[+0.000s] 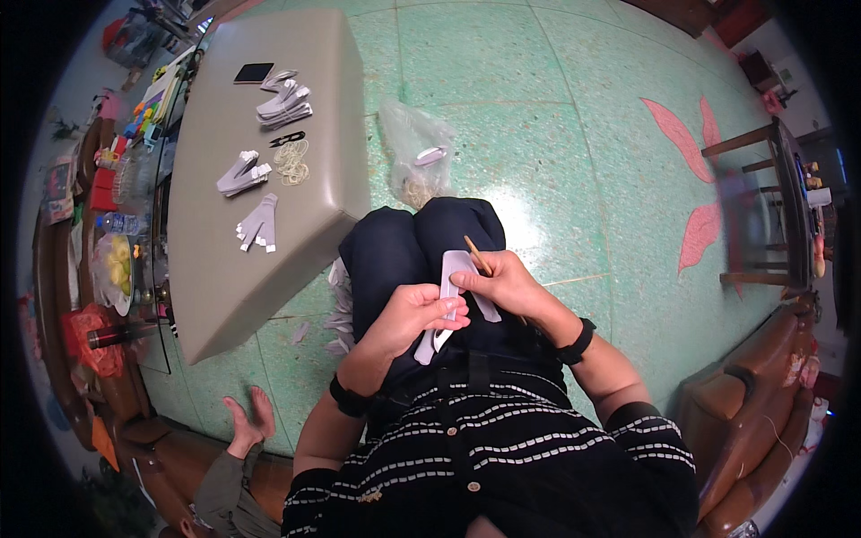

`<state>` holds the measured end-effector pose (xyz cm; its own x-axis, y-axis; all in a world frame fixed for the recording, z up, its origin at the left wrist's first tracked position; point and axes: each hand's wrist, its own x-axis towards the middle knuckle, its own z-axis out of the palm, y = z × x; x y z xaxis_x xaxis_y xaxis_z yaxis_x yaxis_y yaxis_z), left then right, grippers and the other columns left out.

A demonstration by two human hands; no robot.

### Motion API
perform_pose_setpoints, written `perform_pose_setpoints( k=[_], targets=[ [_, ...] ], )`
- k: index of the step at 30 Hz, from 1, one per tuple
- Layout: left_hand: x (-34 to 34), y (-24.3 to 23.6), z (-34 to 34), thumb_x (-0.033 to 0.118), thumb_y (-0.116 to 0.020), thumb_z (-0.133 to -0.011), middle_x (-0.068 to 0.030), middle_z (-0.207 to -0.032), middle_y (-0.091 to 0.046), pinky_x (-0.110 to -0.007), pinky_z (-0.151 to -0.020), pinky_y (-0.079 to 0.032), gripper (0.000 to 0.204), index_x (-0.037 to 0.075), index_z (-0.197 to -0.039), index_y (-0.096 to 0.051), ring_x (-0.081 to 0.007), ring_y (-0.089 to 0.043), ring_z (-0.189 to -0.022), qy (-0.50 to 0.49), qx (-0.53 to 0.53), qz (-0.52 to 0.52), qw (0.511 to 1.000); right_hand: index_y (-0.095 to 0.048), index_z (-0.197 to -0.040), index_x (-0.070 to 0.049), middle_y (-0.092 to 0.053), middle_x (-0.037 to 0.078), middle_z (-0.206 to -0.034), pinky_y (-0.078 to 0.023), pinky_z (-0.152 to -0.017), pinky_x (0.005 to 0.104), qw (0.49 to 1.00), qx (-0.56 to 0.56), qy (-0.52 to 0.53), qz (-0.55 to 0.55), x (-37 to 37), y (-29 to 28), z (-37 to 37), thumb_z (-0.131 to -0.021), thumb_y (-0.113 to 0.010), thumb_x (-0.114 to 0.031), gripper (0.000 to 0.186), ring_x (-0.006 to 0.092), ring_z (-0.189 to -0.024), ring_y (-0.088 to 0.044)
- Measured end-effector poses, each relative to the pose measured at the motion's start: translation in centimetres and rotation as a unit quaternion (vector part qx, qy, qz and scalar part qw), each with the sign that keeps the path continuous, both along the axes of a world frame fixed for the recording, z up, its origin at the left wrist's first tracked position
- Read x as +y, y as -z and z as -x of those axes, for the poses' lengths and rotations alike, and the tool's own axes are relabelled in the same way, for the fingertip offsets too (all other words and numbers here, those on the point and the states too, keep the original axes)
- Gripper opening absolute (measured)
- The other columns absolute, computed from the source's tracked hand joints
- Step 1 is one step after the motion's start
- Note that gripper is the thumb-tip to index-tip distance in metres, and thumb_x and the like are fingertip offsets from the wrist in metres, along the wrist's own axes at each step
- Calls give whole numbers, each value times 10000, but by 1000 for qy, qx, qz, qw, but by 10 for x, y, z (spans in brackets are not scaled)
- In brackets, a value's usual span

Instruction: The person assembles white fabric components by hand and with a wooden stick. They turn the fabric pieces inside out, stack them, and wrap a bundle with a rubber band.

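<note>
Over my lap, my left hand (420,314) is closed around a folded, pale lavender fabric-like strip (455,262). My right hand (507,285) pinches the same strip with its thumb and also keeps a thin wooden stick (478,255) between its fingers. One length of the strip hangs below my left hand, showing a white part; another slants down under my right hand. Bundles of similar strips (285,106) with white ends lie on the beige padded bench (309,54) to my left. Loose strips (340,309) are piled beside my left leg.
Black thread snips (288,139), a tangle of pale loops (291,163) and a phone (254,73) rest on the bench. A clear plastic bag (408,134) sits on the green floor past my knees. Another person's bare feet (249,417) show at lower left. A wooden chair (762,202) stands right.
</note>
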<state>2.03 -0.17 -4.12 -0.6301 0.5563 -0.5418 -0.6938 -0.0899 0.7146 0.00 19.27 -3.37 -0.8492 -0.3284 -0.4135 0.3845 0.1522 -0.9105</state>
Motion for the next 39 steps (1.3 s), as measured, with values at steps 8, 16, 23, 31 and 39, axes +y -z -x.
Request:
perform_pose_setpoints(
  k=[8,16,23,31,39],
  targets=[
    [2,-2,-6,67,-557,-912,-139,-929,-653,-266,-706,-553,200,-77,-1048,-582,-191,-669,-822,-7,60,-11,998,-555,-705,30,-497,92,-562,-379,-477,328,978,164,30,-126,-7,-8,-5,-836,-666,-164,258,124,-503,-475],
    [6,6,-15,18,-547,-900,-157,-907,-652,-261,-696,-552,182,-82,-1052,-559,-197,-675,-768,16,65,60,996,-653,-802,-9,-543,-19,-611,-369,-485,243,991,105,6,-83,-2,4,7,-816,-721,-211,214,40,-571,-448],
    [3,4,-13,26,-583,-878,-152,-896,-665,-261,-678,-547,151,-53,-1003,-555,-185,-673,-758,-43,40,3,998,-670,-785,-11,-574,-55,-679,-385,-532,217,998,-30,-41,46,5,10,10,-821,-724,-212,211,27,-621,-474],
    [26,-7,-11,-8,-691,-745,-62,-710,-575,-287,-533,-444,144,15,-851,-597,-181,-536,-578,-161,556,362,731,-671,-820,9,-622,3,-689,-433,-578,232,1000,-9,22,18,1,15,3,-843,-690,-200,211,53,-646,-530],
    [29,-6,-6,-27,-668,-729,-77,-673,-562,-331,-532,-455,101,17,-771,-588,-227,-543,-570,-133,589,403,687,-646,-802,24,-555,-12,-630,-407,-533,248,1000,18,-4,-17,2,7,0,-834,-676,-154,183,40,-613,-467]
  ],
)
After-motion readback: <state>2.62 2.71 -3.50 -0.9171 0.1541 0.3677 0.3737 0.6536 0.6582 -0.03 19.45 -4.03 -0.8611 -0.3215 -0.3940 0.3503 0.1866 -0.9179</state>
